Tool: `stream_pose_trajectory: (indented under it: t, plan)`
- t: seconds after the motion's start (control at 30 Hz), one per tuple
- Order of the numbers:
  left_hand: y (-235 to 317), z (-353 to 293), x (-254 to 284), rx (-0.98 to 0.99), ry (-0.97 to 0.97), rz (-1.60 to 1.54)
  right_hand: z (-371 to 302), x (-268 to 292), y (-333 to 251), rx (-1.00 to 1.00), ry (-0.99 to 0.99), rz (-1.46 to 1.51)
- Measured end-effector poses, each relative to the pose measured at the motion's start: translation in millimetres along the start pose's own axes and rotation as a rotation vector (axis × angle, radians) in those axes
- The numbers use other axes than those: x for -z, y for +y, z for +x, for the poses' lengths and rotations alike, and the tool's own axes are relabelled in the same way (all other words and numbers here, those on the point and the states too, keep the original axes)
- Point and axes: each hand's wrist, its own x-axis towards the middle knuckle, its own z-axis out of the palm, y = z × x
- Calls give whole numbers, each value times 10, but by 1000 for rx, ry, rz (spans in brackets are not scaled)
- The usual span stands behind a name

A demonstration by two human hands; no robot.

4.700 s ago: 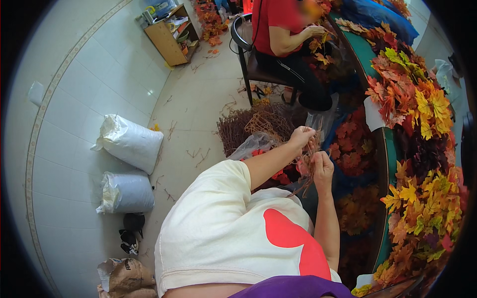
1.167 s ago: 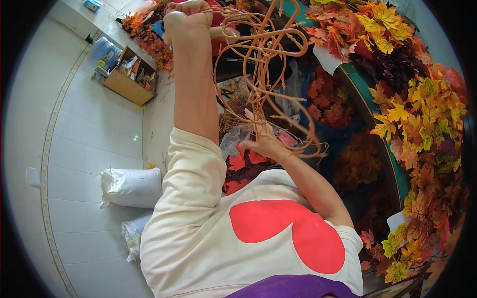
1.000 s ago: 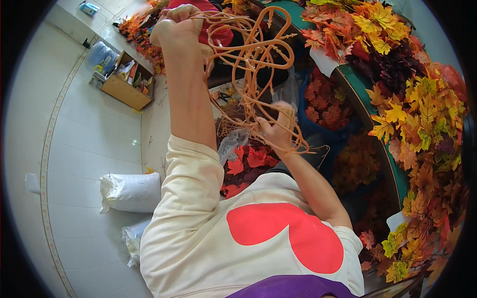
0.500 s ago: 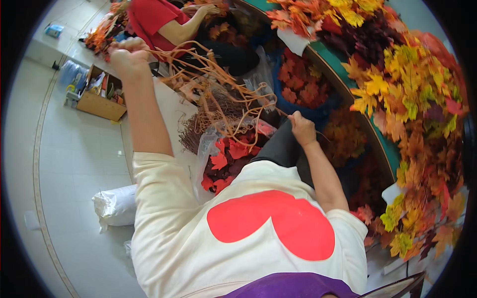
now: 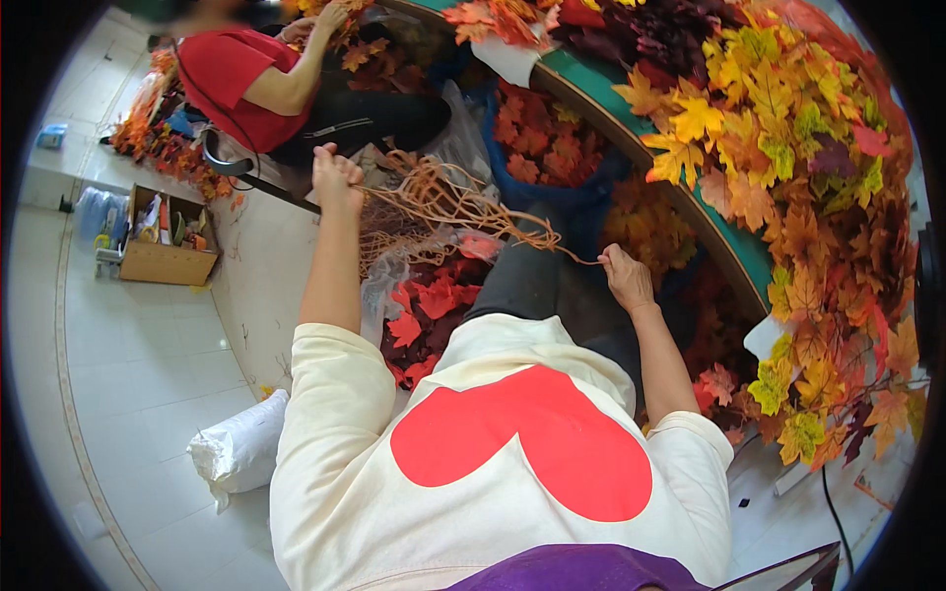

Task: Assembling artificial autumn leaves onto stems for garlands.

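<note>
A tangled bundle of thin orange-brown artificial stems (image 5: 458,192) stretches in the air between my two hands. My left hand (image 5: 337,182), closed in a fist, grips its far left end. Off to the right, my right hand (image 5: 628,278) pinches the thin tip of a stem above my lap. Under the bundle lies a heap of darker brown stems (image 5: 389,236), partly hidden by it. A clear plastic bag (image 5: 376,295) of red artificial maple leaves (image 5: 429,305) stands nearer to me, beside my dark-trousered leg.
A green-topped table (image 5: 724,231) with a curved edge runs along my right, piled with autumn leaf sprays (image 5: 788,128). Blue bags (image 5: 552,187) hold more leaves beneath it. A co-worker in red (image 5: 236,84) sits far left. A cardboard box (image 5: 169,236) and white sack (image 5: 239,448) stand on the floor.
My left hand has moved right and nearer, and the stem bundle has drawn into a narrower strand. My right hand has shifted slightly right and nearer. The view has swung, showing more of the co-worker.
</note>
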Motion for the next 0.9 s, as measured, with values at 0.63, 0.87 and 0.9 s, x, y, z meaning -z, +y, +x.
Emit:
stream_pose_trajectory:
  t: [0.63,0.87,0.9]
  plan:
    - [-2701,-1519,-946,-451,-871,1582,-565,-534,-213,-137,-439,225]
    - [-2371,-932,-931,-348,-416,1146,54,-289,-759,49,-149,640]
    - [-2243,-698,-824,-74,-243,937,67,-197,-852,7,-117,693]
